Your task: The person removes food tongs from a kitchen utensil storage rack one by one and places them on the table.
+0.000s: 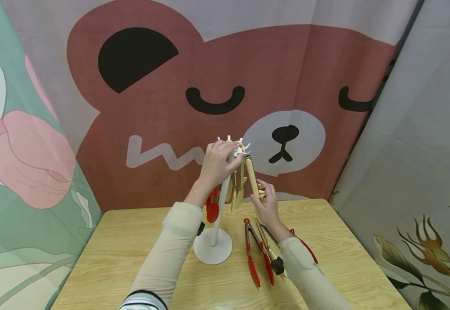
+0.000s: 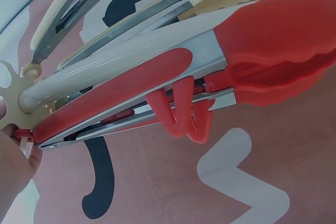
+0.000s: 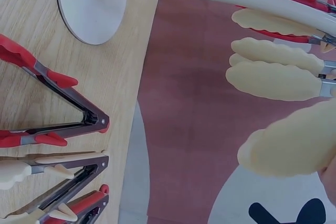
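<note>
A white rack (image 1: 220, 211) with hooks at its top stands on the table. My left hand (image 1: 219, 161) grips its hooked top, fingers above and thumb below; in the left wrist view its fingertips are beside the red tongs' (image 2: 121, 87) loop. Those tongs hang from the rack, heads down, with several cream tongs (image 3: 278, 80). My right hand (image 1: 267, 204) holds another pair of cream tongs (image 1: 252, 176) low, near the heads; their top end is up by the hooks. Whether their loop is on a hook cannot be told. In the right wrist view only the hand's edge shows.
On the wooden table (image 1: 140, 249), right of the rack's round base (image 1: 212, 256), lie open red tongs (image 1: 247, 241). Beside them are cream tongs (image 3: 63, 177) and more red tongs (image 3: 86, 205), partly under my right forearm. A printed bear curtain (image 1: 151, 116) hangs behind the table.
</note>
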`<move>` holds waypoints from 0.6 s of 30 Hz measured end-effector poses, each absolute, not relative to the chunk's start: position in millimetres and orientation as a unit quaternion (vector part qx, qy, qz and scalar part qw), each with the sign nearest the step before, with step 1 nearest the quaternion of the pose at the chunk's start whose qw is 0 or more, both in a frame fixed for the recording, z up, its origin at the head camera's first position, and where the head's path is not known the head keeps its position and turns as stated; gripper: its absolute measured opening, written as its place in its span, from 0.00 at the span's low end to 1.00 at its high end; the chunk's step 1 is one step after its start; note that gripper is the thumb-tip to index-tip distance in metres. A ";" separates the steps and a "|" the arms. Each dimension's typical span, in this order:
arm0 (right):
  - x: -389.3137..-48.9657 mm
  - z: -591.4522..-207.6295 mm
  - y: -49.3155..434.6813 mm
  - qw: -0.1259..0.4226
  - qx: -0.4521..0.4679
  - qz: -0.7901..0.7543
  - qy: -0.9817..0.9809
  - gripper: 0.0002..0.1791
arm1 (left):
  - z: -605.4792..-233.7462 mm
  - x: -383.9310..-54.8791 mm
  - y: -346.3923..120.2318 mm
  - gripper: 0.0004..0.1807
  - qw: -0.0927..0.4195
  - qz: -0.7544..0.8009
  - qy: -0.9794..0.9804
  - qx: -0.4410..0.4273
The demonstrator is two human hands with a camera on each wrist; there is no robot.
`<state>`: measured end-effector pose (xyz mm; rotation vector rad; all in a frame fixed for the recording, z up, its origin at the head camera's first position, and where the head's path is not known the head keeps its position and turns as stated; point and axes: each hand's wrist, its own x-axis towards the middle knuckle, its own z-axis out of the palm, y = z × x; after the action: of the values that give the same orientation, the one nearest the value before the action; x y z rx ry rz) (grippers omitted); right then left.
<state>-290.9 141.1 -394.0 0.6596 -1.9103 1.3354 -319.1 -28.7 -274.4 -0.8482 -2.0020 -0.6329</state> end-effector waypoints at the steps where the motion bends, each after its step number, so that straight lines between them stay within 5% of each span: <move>1: -289.9 -393.6 141.4 0.356 0.254 0.515 -0.737 0.24 | -274.5 -319.1 -28.6 0.15 0.425 -0.253 -0.800 -0.339; 18: -284.6 -387.6 147.8 0.403 0.271 0.471 -0.736 0.19 | -274.7 -320.8 -29.0 0.15 0.432 -0.252 -0.796 -0.342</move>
<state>-284.6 147.8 -387.6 0.6848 -1.8588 1.1901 -320.8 -29.0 -274.7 -0.8518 -1.9843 -0.6278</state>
